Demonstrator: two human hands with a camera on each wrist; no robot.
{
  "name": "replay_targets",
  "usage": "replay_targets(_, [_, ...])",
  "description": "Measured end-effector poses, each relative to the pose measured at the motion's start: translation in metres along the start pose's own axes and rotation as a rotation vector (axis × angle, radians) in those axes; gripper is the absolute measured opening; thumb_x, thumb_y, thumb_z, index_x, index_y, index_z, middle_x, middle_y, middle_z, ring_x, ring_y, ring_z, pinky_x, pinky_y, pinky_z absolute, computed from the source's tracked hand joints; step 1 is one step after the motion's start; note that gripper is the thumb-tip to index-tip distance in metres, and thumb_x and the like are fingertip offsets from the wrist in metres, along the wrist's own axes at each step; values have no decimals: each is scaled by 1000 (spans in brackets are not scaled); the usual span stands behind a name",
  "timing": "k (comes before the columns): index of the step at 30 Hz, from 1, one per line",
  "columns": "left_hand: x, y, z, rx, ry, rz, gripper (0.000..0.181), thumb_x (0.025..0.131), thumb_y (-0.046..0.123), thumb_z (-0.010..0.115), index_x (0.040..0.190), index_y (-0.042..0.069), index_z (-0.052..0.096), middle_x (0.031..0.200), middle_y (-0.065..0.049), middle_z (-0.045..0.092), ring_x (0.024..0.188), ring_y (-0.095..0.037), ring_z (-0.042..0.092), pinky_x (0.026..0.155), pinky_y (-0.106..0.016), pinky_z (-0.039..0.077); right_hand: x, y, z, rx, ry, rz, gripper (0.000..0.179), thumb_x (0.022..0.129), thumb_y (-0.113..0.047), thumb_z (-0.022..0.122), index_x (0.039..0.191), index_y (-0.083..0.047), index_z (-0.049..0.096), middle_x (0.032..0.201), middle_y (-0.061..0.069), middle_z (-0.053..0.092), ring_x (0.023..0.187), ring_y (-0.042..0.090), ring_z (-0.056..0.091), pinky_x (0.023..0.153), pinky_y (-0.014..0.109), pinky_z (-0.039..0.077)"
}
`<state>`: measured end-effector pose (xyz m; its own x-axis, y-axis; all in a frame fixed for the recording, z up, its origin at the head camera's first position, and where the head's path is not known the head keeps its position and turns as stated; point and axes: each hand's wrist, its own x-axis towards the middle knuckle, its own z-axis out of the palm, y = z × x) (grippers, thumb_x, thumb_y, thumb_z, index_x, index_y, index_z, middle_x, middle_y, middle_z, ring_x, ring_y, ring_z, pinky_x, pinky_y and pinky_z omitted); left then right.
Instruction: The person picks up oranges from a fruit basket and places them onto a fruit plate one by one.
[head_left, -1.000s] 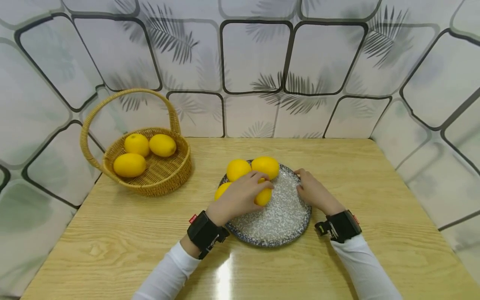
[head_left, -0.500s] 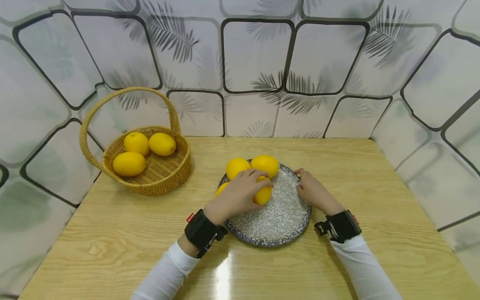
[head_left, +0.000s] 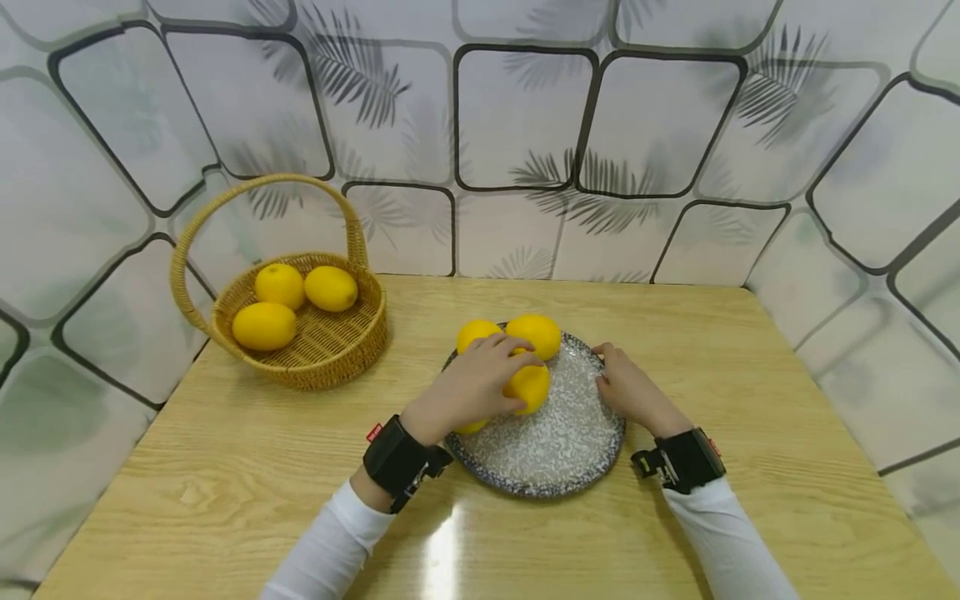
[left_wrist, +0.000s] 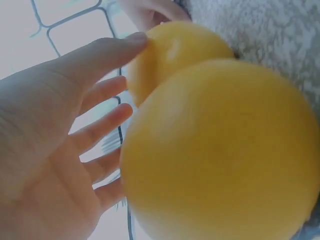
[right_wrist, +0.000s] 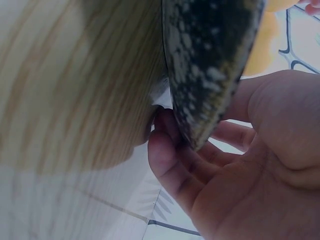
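Observation:
A speckled grey plate (head_left: 570, 446) with a dark rim lies on the table, holding several lemons. My left hand (head_left: 468, 382) reaches over it and grips a lemon (head_left: 529, 388) between thumb and fingers. In the left wrist view, the thumb touches that lemon (left_wrist: 185, 50), while another lemon (left_wrist: 220, 155) fills the foreground. Part of a lemon (head_left: 472, 427) shows beneath the left wrist. Two more sit at the plate's back: one (head_left: 477, 332) partly covered by the hand, one (head_left: 536, 335) beside it. My right hand (head_left: 636, 390) holds the plate's right rim, fingertips under its edge (right_wrist: 205, 75).
At the back left stands a wicker basket (head_left: 360, 354) with a tall arched handle (head_left: 183, 267). It contains three lemons (head_left: 265, 326). The light wooden table (head_left: 225, 492) meets a patterned wall (head_left: 525, 117) behind and at the sides.
A lemon left of my left hand has shifted toward the front and now shows below the wrist. The left hand has moved slightly; the right hand stays at the rim. The camera view shifted a little.

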<state>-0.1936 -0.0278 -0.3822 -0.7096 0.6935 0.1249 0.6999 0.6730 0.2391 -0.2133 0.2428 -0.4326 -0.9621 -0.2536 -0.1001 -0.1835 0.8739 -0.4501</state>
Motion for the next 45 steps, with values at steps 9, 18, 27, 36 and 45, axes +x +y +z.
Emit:
replay_targets(9, [-8, -22, -18, -12, 152, -65, 42, 99, 36, 66, 135, 14, 63, 143, -9, 59, 135, -31, 53, 109, -50, 46, -2, 0, 0, -1, 7, -25, 44, 103, -3, 44, 142, 15, 36, 135, 42, 47, 113, 45, 60, 91, 54, 54])
replay_targets(18, [-38, -67, -55, -30, 281, -281, 38, 102, 30, 62, 134, 10, 61, 140, -15, 59, 132, -36, 54, 111, -53, 45, -1, 0, 0, 1, 17, -33, 45, 102, -3, 44, 141, 16, 36, 134, 43, 48, 114, 46, 59, 91, 55, 52])
replay_targets(27, [-77, -109, -76, 9, 335, -586, 41, 106, 30, 52, 136, 3, 59, 141, -25, 56, 127, -48, 52, 104, -64, 43, 0, 3, 0, 2, 13, -41, 45, 102, -4, 43, 142, 15, 35, 136, 43, 47, 111, 43, 59, 87, 52, 51])
replay_targets(36, [-110, -138, -78, 55, 299, -810, 48, 106, 32, 46, 142, 1, 52, 142, -32, 51, 129, -55, 45, 106, -70, 37, -1, 2, -1, 3, -1, -21, 46, 103, -4, 42, 143, 15, 34, 137, 43, 45, 119, 47, 57, 95, 57, 51])
replay_targets(45, [-129, -161, -73, 22, 298, -986, 53, 107, 32, 41, 148, -2, 44, 152, -37, 36, 139, -61, 29, 112, -71, 25, 1, 4, 0, 16, 2, -26, 46, 103, -4, 42, 144, 14, 33, 135, 42, 47, 113, 43, 59, 93, 54, 52])
